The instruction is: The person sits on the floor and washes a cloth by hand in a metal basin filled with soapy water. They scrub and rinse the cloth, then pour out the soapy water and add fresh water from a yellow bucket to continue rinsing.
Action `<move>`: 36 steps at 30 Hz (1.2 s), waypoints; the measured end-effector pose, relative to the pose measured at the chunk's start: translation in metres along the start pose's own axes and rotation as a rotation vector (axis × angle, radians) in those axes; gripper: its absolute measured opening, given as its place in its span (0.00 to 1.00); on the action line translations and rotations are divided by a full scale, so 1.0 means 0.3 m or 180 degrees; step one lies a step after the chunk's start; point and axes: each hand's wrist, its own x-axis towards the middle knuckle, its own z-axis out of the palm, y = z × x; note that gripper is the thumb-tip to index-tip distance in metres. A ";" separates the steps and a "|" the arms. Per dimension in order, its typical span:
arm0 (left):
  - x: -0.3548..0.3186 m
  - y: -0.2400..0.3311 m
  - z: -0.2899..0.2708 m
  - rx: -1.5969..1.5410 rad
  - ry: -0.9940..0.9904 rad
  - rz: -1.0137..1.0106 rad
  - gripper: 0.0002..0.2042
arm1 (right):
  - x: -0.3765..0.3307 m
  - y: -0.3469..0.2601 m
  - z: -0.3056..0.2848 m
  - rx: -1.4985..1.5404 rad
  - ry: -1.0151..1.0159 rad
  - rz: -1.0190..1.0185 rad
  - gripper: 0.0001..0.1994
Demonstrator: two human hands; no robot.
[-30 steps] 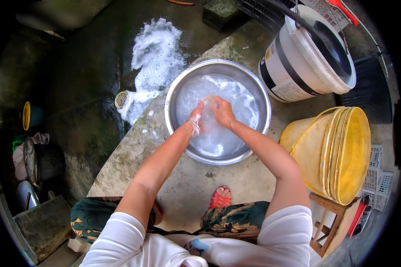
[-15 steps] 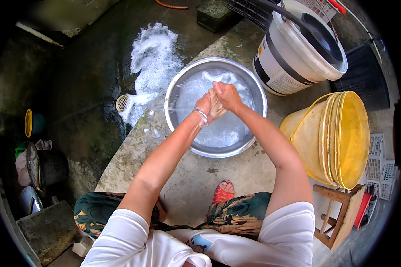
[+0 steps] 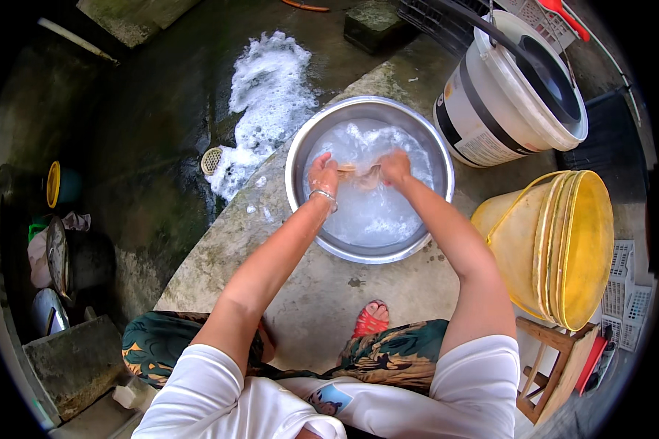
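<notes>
A round metal basin (image 3: 447,192) of cloudy, sudsy water stands on the concrete in front of me. Both my hands are over it, low at the water. My left hand (image 3: 324,175), with a bracelet at the wrist, is closed on one end of a thin beige cloth (image 3: 368,178). At the other end, my right hand (image 3: 395,167) grips it with curled fingers. The cloth stretches between the two hands, partly under the water, so its full shape is hidden. White foam (image 3: 373,137) floats along the basin's far side.
Right of the basin stand a large white bucket (image 3: 483,110) and a tilted yellow bucket (image 3: 516,241). A wooden stool (image 3: 556,373) is at my right. Foam (image 3: 271,95) lies on the wet lower floor beside a round drain cover (image 3: 211,160).
My hands were pressed together, squeezing the cloth above the water. Now they are apart and lower, with the cloth stretched between them. The view has shifted slightly.
</notes>
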 end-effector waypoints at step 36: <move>0.103 0.178 -0.232 -0.1613 0.0619 0.0482 0.11 | -0.239 0.056 -0.453 -0.3444 0.0311 -0.3976 0.05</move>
